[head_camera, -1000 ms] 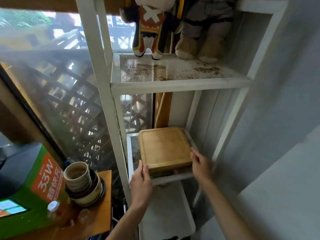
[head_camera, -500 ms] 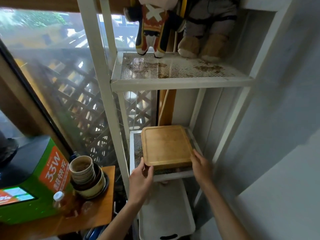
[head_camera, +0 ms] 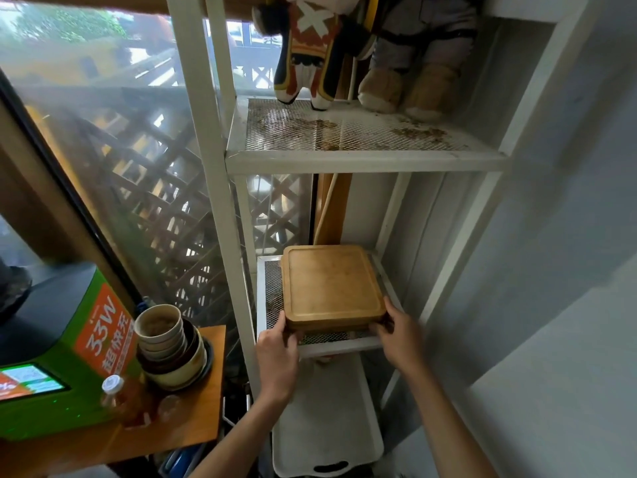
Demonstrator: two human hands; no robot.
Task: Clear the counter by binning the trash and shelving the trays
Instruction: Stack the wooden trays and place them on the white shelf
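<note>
White mesh shelf [head_camera: 312, 348]: both arms reach up, left hand [head_camera: 277, 353] and right hand [head_camera: 400, 334] fingers clamped on wooden trays [head_camera: 331, 286] near corners.

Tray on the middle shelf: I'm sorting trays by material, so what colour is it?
Light brown wood tone, the tray shows best in the head view.

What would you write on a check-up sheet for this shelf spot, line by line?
Surface: white mesh shelf, rust-stained.
Job's things: stacked wooden trays on it; white tray below.
Clutter: two plush toys on the upper shelf; stacked bowls, bottle, green box on the side table.
Grippers: left hand and right hand hold the stack's front corners.
Cables: nothing seen.
Surroundings: window, grey wall.
</note>
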